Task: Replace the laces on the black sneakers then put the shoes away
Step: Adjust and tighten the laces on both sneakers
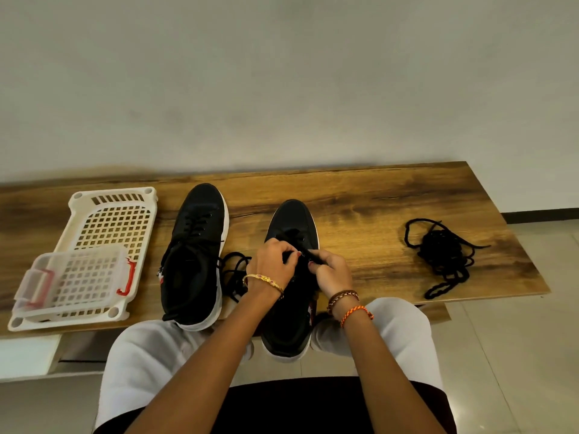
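Head view showed your left hand (272,263) and right hand (329,270) both curled, pinching the black lace (308,255) over the right sneaker (294,220), whose heel overhung the near edge of the wooden surface (376,195). Beside it lay the left sneaker (194,252), already laced, a white basket (112,220) further left, and a loose lace pile (445,255) well right.

Soft, even indoor light; faint shadows; wide-angle bending at edges; slightly soft focus.
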